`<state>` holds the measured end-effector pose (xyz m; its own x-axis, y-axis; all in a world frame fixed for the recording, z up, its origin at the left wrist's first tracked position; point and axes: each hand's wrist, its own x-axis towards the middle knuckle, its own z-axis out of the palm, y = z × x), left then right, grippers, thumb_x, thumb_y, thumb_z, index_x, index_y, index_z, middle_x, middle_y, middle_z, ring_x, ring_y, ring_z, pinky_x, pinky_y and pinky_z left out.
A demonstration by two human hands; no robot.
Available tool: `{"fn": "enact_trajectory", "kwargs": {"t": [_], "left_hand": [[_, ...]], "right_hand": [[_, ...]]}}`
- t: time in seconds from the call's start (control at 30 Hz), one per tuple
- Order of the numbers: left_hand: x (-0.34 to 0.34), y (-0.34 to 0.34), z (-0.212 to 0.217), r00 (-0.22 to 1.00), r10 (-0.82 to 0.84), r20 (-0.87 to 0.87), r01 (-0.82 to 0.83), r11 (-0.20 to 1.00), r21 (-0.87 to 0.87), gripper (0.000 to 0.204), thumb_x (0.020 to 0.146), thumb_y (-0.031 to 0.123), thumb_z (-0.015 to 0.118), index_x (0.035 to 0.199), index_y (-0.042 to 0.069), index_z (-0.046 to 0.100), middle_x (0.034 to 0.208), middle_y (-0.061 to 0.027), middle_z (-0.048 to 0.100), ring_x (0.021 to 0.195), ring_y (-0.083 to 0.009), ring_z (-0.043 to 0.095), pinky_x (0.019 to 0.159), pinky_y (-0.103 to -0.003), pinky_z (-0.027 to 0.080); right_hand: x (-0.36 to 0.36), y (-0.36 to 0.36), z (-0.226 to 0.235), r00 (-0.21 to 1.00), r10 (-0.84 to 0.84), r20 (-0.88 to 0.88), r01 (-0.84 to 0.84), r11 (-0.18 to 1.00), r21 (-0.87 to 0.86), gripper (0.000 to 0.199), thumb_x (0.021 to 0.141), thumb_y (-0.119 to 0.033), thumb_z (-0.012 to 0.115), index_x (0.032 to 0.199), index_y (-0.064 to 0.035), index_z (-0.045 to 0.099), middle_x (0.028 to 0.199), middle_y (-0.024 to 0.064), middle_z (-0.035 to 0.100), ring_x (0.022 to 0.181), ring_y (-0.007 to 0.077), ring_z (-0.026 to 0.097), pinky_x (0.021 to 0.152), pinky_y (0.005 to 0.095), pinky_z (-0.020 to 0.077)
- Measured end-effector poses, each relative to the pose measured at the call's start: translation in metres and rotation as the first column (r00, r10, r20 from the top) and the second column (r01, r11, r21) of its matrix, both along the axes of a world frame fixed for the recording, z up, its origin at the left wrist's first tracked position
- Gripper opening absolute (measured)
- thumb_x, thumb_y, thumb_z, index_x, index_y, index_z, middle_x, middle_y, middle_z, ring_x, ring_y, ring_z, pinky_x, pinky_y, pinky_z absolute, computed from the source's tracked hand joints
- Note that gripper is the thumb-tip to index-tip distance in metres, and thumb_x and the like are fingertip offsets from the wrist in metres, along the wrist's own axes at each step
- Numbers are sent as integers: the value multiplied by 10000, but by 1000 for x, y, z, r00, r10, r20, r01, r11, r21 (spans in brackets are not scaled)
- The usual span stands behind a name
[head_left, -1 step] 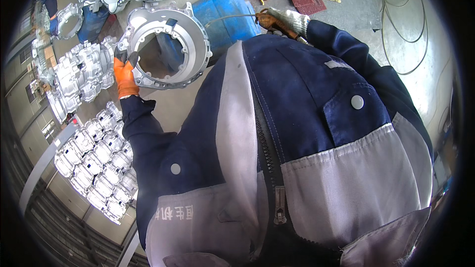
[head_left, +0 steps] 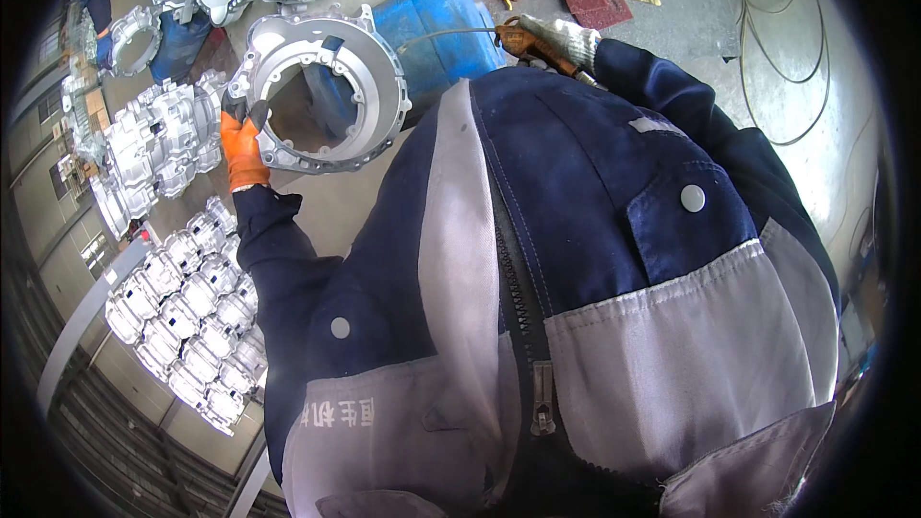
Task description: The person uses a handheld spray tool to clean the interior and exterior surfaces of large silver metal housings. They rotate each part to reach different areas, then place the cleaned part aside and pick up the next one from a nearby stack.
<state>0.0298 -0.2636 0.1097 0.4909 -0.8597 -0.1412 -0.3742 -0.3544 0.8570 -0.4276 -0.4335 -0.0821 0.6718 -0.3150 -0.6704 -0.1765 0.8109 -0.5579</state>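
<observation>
The person's left hand [head_left: 242, 146], in an orange glove, is closing its fingers tightly round the rim of a big ring-shaped aluminium casting [head_left: 324, 86], which is tilting up and away from that grip. Just beyond the casting a blue drum [head_left: 443, 27] is lying. The right hand [head_left: 561, 38], in a pale glove, is wrapping fully round an orange air gun [head_left: 523, 40]. Below the left grip, rows of silvery castings [head_left: 187, 312] are sitting packed together.

Matt cast-metal ring housing [head_left: 321, 86] — rubbery orange glove [head_left: 242, 149]
</observation>
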Motion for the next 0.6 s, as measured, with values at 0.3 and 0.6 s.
{"fn": "enact_trajectory", "kwargs": {"t": [0.3,0.6], "left_hand": [[-1,0,2,999,21,-45,-21,1000,10,583,771,81,714,1297,26,470,1243,-63,547,1130,-181,490,967,-299,362],[-19,0,6,990,141,-3,-141,990,24,569,778,12,674,1308,18,468,1231,-70,558,1089,-176,520,909,-295,415]], "right_hand": [[0,-3,7,992,106,-71,-117,975,-188,491,935,-530,418,1063,-92,597,767,36,613,578,110,550,515,232,455],[-43,-18,3,876,238,420,-259,966,-6,396,959,-382,466,1196,-71,530,944,75,614,794,131,607,726,234,523]]}}
